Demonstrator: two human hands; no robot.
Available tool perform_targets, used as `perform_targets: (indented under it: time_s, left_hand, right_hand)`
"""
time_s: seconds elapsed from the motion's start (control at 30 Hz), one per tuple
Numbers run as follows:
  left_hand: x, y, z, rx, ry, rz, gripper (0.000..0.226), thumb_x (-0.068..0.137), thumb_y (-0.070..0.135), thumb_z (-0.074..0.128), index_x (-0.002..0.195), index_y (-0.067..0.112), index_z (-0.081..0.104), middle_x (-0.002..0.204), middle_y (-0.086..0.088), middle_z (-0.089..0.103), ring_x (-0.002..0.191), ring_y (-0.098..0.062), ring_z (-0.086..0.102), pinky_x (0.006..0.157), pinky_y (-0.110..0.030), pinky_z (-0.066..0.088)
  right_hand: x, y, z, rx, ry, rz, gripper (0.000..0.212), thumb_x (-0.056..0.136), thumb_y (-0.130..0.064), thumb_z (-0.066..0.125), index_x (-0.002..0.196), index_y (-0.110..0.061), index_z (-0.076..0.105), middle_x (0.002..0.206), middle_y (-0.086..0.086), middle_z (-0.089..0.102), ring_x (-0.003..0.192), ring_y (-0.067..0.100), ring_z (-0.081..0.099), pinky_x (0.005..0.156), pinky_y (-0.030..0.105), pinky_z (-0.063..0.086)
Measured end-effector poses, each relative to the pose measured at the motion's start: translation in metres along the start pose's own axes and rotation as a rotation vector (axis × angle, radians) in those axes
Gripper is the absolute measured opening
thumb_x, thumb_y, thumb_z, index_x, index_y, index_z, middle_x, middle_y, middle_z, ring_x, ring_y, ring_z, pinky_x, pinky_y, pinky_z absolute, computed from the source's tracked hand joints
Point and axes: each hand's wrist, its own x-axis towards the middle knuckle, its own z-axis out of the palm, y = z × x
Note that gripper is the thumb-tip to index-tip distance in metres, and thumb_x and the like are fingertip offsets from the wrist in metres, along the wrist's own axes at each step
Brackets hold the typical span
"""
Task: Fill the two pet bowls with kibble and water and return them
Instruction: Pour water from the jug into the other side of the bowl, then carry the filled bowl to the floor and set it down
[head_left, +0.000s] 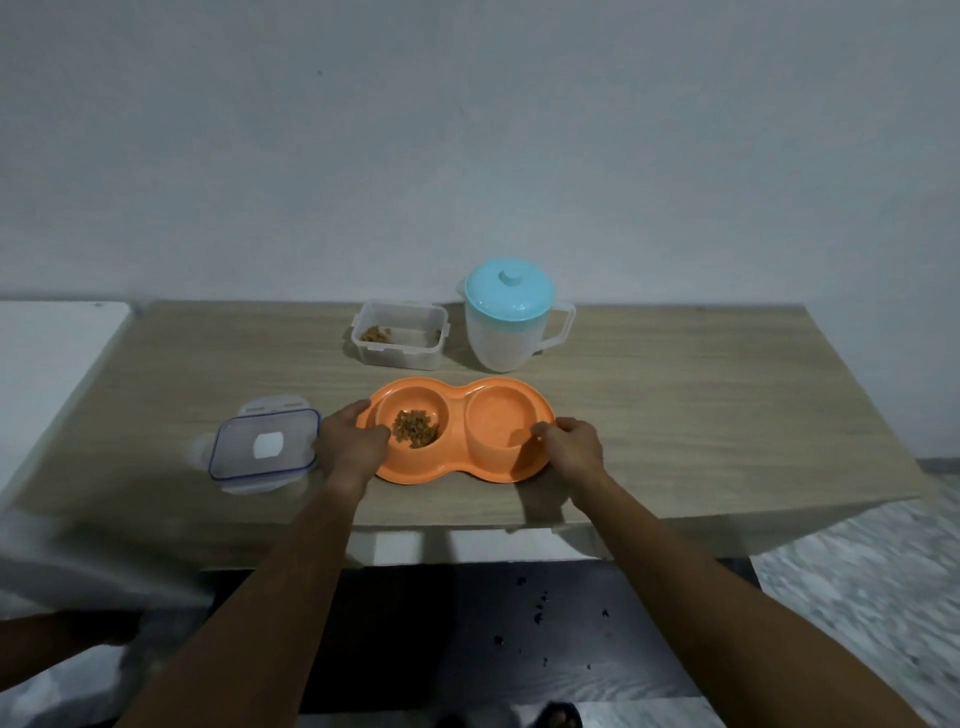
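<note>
Both forearms reach in: left hand (353, 441) and right hand (571, 447) grip the orange double bowl (457, 415) by its ends. I'd lift level, slowly, keeping kibble (415, 427) and any water from spilling onto the desk (675, 415).

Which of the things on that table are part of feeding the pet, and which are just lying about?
Part of the job:
- orange double pet bowl, held by the left hand and right hand
- kibble in its left well
- clear kibble container
- water jug with blue lid

Just lying about:
- container lid, set aside
- white surface at left
</note>
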Motion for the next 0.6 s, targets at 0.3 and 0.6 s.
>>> perform_targets:
  time_s: [0.3, 0.6]
  left_hand:
    - [-0.066, 0.036, 0.033, -0.111, 0.011, 0.073, 0.054, 0.076, 0.008, 0.076, 0.129, 0.014, 0.066, 0.113, -0.002, 0.069, 0.095, -0.018, 0.062, 0.083, -0.03, 0.049]
    - [-0.203, 0.097, 0.15, -0.158, 0.006, 0.201, 0.05, 0.068, 0.017, 0.079, 0.118, 0.019, 0.074, 0.111, -0.001, 0.073, 0.098, -0.016, 0.066, 0.088, -0.028, 0.051]
  right_hand:
    - [-0.017, 0.018, -0.085, 0.237, 0.073, -0.034, 0.031, 0.086, -0.03, 0.071, 0.113, -0.014, 0.069, 0.107, 0.005, 0.07, 0.103, 0.027, 0.065, 0.096, 0.049, 0.056]
    - [-0.01, 0.055, -0.287, 0.336, 0.081, -0.15, 0.036, 0.076, -0.031, 0.077, 0.107, -0.012, 0.074, 0.101, 0.008, 0.075, 0.097, 0.029, 0.071, 0.087, 0.05, 0.062]
